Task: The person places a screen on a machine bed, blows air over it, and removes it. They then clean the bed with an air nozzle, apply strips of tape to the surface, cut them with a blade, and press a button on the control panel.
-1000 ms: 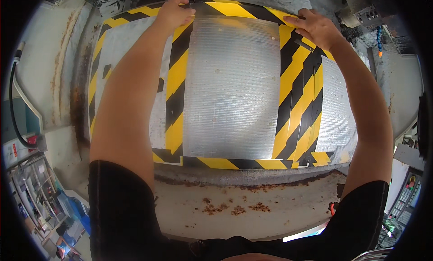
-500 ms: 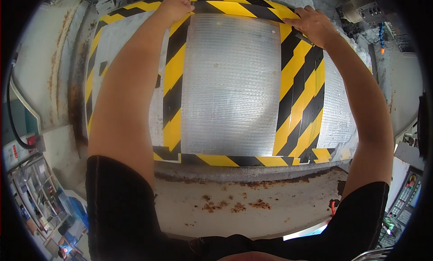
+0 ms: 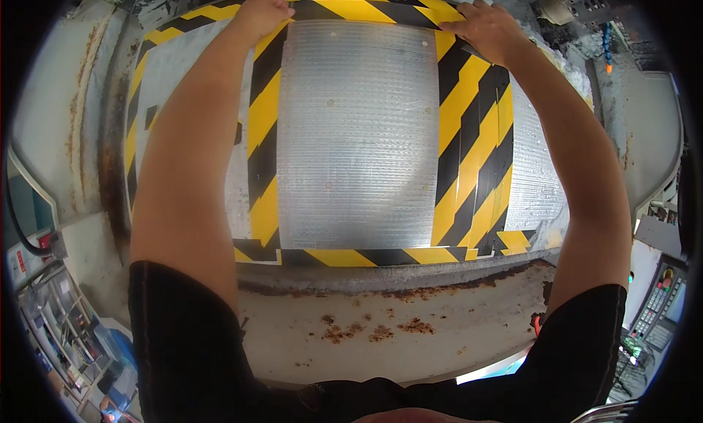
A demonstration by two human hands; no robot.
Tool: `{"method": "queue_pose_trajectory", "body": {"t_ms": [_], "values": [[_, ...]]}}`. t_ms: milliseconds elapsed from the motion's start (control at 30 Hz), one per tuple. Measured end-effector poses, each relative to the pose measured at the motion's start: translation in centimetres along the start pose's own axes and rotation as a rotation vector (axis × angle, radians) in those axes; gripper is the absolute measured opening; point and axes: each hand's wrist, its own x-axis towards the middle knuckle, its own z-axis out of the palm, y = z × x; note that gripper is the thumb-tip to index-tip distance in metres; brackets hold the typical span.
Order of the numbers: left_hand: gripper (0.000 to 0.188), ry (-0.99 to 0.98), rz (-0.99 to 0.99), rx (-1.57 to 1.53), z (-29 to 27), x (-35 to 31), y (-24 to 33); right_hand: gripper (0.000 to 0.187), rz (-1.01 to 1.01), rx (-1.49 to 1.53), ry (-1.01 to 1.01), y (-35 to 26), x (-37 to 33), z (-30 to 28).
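Note:
A strip of black-and-yellow striped tape [image 3: 359,11] runs along the far edge of a clear ribbed panel [image 3: 359,130]. At the strip's left end my left hand [image 3: 263,15] is closed, thumb and fingers pinched at the tape. My right hand [image 3: 489,31] lies at the far right corner of the panel, its fingers apart and its thumb stretched over the tape. More striped tape frames the panel: a left band [image 3: 265,130], a wide right band of overlapping strips [image 3: 472,152] and a near band [image 3: 366,257].
A rusty pale ledge [image 3: 381,328] lies nearest me. Machine parts with a blue hose with an orange tip [image 3: 608,50] stand at the far right. A control panel with keys [image 3: 655,306] is at the right rim, shelves [image 3: 58,313] at the left.
The view has shifted slightly, so the panel and both arms sit a little further left in the picture. Both hands keep their places at the far tape strip.

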Motion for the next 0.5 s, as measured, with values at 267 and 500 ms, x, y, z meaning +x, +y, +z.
{"method": "queue_pose_trajectory", "body": {"t_ms": [267, 500], "values": [[0.022, 0.011, 0.040, 0.003, 1.2, 1.0, -1.1, 0.040, -0.052, -0.025, 0.130, 0.7, -0.5, -0.5], [0.026, -0.052, 0.077, 0.016, 0.8, 2.0, -1.9, 0.044, -0.267, 0.140, 0.400, 1.9, -1.1, -0.5]]}}
